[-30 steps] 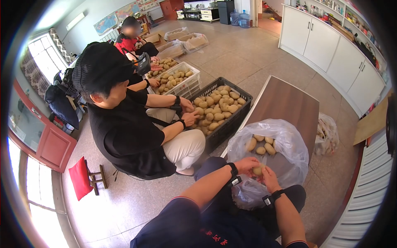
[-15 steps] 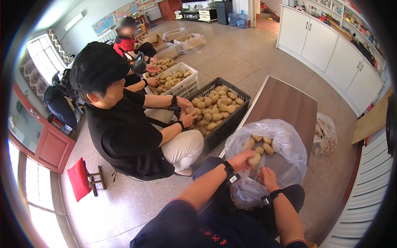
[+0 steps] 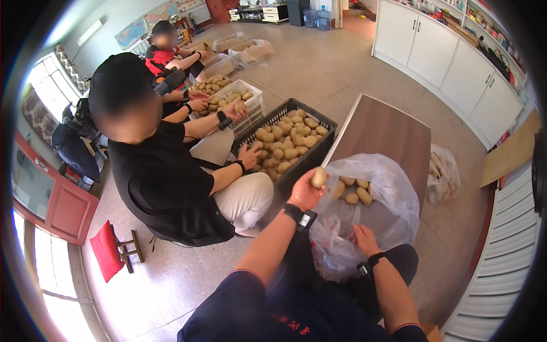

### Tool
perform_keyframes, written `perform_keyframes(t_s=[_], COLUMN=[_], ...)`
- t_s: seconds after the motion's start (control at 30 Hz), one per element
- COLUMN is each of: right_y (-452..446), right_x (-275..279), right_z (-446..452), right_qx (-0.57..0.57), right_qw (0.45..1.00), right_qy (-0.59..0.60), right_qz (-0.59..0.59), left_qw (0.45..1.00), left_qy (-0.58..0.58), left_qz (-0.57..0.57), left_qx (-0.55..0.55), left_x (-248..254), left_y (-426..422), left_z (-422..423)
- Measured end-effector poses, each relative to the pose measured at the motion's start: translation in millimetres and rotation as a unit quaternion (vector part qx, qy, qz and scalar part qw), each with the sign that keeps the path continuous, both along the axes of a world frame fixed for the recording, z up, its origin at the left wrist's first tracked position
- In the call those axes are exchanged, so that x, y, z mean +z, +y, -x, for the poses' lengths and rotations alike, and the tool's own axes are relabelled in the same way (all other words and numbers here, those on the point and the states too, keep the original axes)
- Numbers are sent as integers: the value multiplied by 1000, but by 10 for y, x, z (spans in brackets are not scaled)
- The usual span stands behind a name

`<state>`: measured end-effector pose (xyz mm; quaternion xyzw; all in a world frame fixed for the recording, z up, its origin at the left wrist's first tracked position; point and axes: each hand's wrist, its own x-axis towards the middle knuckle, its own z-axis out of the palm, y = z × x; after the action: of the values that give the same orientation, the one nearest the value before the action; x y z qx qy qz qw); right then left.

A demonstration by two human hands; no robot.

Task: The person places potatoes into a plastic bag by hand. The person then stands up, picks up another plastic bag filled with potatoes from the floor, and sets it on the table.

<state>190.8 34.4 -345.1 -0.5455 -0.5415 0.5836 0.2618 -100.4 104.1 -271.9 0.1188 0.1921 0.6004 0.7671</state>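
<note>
My left hand (image 3: pixel 306 191) holds a potato (image 3: pixel 319 178) up at the left rim of a clear plastic bag (image 3: pixel 400 192), which rests on the brown table (image 3: pixel 384 130). Several potatoes (image 3: pixel 351 198) lie inside the bag. My right hand (image 3: pixel 363 239) is at the bag's near edge, its fingers pinched on the thin plastic. To the left of the bag stands a black crate (image 3: pixel 310 157) full of potatoes.
A co-worker in black (image 3: pixel 165 176) sits at the black crate. Beyond are a white crate (image 3: pixel 256 108) of potatoes and a person in red (image 3: pixel 165 54). A red stool (image 3: pixel 107 252) stands lower left; another bag (image 3: pixel 443 174) lies right of the table.
My left hand has carried the potato left and up, away from my right hand, which stays at the bag. The co-worker's hands have moved apart, one reaching above the crates.
</note>
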Motion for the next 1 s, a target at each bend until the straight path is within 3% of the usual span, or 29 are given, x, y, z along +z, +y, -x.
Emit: perform_keyframes(t_s=[0.13, 0.23, 0.5, 0.87, 0.93, 1.0], right_y=[-16, 0, 5, -9, -26, -35], right_x=[20, -57, -61, 28, 84, 83], right_z=[-13, -16, 8, 54, 49, 31], right_qx=[33, 36, 13, -2, 7, 4], right_qw=[998, 999, 1000, 1000, 1000, 999], right_qy=[-5, -14, -9, -10, -15, -51], right_qz=[-50, -24, 13, 30, 8, 0], left_qw=[996, 980, 917, 908, 932, 934], left_qy=[-15, -20, -59, -19, -83, -33], left_qz=[42, 122, 178, 159, 63, 127], left_qx=[81, 156, 351, 386, 348, 333], left_x=[-265, -382, -664, -1096, -1268, -1058], left_y=[189, 285, 403, 502, 488, 507], left_z=[252, 404, 700, 908, 942, 820])
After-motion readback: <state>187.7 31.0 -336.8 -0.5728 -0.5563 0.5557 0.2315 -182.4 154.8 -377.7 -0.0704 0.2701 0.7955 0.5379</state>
